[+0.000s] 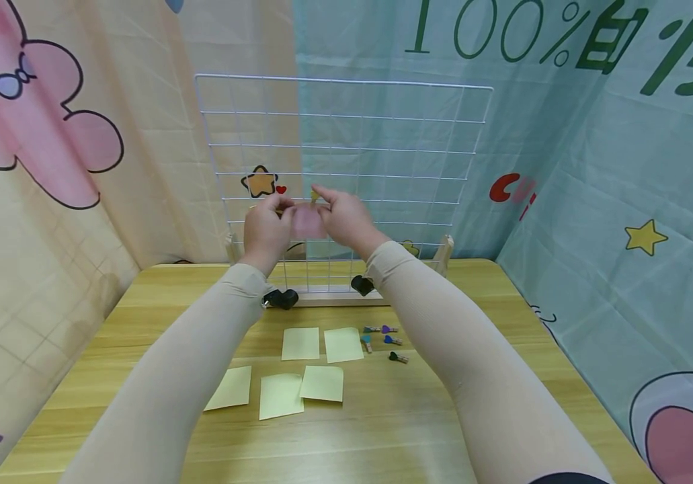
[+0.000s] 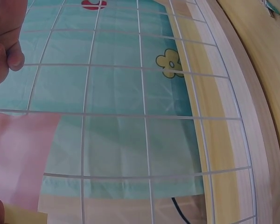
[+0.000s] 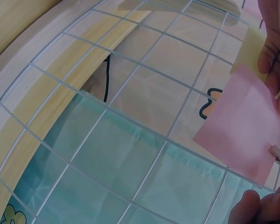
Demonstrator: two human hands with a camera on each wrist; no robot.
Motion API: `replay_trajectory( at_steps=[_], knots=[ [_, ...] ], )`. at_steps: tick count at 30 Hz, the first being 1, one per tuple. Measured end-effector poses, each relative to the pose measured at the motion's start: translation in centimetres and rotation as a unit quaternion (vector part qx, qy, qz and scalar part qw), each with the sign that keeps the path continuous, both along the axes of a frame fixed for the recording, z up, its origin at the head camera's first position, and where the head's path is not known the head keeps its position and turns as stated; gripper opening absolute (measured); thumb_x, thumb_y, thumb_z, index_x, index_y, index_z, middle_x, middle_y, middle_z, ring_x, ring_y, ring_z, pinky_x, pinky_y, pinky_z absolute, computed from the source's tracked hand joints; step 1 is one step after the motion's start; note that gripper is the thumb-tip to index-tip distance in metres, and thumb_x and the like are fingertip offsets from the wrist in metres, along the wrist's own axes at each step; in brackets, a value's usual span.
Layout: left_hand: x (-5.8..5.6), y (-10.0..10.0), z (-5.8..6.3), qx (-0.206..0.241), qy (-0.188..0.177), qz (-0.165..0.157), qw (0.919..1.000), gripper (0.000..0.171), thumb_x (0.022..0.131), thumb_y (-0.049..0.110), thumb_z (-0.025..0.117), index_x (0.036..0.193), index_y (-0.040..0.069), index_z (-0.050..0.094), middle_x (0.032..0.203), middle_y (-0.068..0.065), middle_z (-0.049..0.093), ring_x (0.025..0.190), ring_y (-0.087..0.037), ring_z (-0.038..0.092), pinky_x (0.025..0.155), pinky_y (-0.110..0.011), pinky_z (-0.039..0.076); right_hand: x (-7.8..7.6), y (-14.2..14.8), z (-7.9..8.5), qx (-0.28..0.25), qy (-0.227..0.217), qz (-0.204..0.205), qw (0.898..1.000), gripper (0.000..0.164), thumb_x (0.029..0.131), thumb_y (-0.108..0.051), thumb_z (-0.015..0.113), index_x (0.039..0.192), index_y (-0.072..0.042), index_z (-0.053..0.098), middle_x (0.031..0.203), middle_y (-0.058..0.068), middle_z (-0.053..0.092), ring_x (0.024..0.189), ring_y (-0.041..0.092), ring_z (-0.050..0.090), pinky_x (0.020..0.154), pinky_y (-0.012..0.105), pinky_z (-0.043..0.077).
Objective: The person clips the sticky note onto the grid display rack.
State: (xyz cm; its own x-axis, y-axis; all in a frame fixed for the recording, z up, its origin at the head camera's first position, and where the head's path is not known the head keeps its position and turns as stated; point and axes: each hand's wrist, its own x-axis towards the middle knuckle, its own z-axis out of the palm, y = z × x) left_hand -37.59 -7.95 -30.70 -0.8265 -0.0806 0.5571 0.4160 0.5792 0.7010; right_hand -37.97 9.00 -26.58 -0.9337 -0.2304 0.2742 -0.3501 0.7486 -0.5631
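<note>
In front of the white wire grid, both hands are at a pink sticky note. My left hand pinches the note near its left upper edge. A yellow sticky note shows behind the pink one at the left fingers in the right wrist view. My right hand grips a small clothespin at the pink note's other edge; its yellow top stands above the note in the head view. The pink note lies over the grid wires.
Several pale yellow sticky notes lie on the wooden table. To their right are several small clothespins with coloured heart tops. The grid stands in a wooden base; printed curtains hang behind and beside the table.
</note>
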Motion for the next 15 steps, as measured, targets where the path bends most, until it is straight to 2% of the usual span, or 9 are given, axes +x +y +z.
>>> replay_trajectory(
  at_steps=[2,3,5,6,9,15],
  knots=[
    [0.0,0.0,0.0,0.000,-0.001,0.000,1.0000,0.020,0.107,0.022,0.064,0.116,0.007,0.073,0.115,-0.012,0.077,0.101,-0.029,0.071,0.089,-0.045,0.062,0.0,0.1,0.0,0.004,-0.002,0.002,1.000,0.051,0.111,-0.021,0.053,0.161,-0.028,0.044,0.116,0.011,0.077,0.046,0.012,0.033,0.047,0.024,0.037],
    [0.0,0.0,0.0,0.000,-0.001,0.000,1.0000,0.020,0.107,0.022,0.064,0.116,0.006,0.073,0.116,-0.012,0.077,0.101,-0.029,0.071,0.090,-0.044,0.062,0.0,0.1,0.0,0.005,-0.002,0.004,1.000,0.052,0.111,-0.021,0.053,0.161,-0.028,0.044,0.098,0.012,0.076,0.046,0.012,0.033,0.047,0.024,0.037],
    [0.1,0.0,0.0,-0.002,-0.002,0.000,1.0000,0.021,0.107,0.022,0.064,0.116,0.006,0.073,0.116,-0.012,0.077,0.102,-0.029,0.071,0.090,-0.044,0.063,0.1,0.2,0.1,0.007,-0.006,0.008,1.000,0.053,0.111,-0.021,0.053,0.162,-0.028,0.042,0.067,0.009,0.059,0.046,0.012,0.034,0.047,0.024,0.036],
    [0.1,0.0,0.0,-0.003,-0.002,0.000,1.0000,0.021,0.106,0.022,0.064,0.116,0.006,0.073,0.116,-0.012,0.077,0.102,-0.029,0.071,0.090,-0.044,0.063,0.2,0.2,0.1,0.007,-0.007,0.010,1.000,0.054,0.111,-0.021,0.054,0.163,-0.028,0.041,0.059,0.006,0.048,0.046,0.012,0.034,0.047,0.024,0.036],
    [0.1,-0.1,0.0,-0.007,0.000,0.001,1.0000,0.022,0.106,0.024,0.065,0.116,0.006,0.073,0.116,-0.012,0.077,0.101,-0.029,0.071,0.089,-0.043,0.063,0.3,0.4,0.1,0.005,-0.005,0.016,1.000,0.056,0.110,-0.022,0.055,0.164,-0.028,0.039,0.055,-0.003,0.036,0.047,0.013,0.036,0.047,0.025,0.036],
    [0.3,-0.3,0.0,-0.017,-0.002,0.004,0.9998,0.022,0.106,0.024,0.065,0.116,0.006,0.073,0.115,-0.012,0.076,0.099,-0.029,0.071,0.087,-0.043,0.062,0.9,1.1,-0.2,-0.011,0.009,0.028,0.999,0.060,0.109,-0.023,0.058,0.165,-0.028,0.037,0.059,-0.002,0.040,0.048,0.014,0.038,0.047,0.026,0.035]
  ],
)
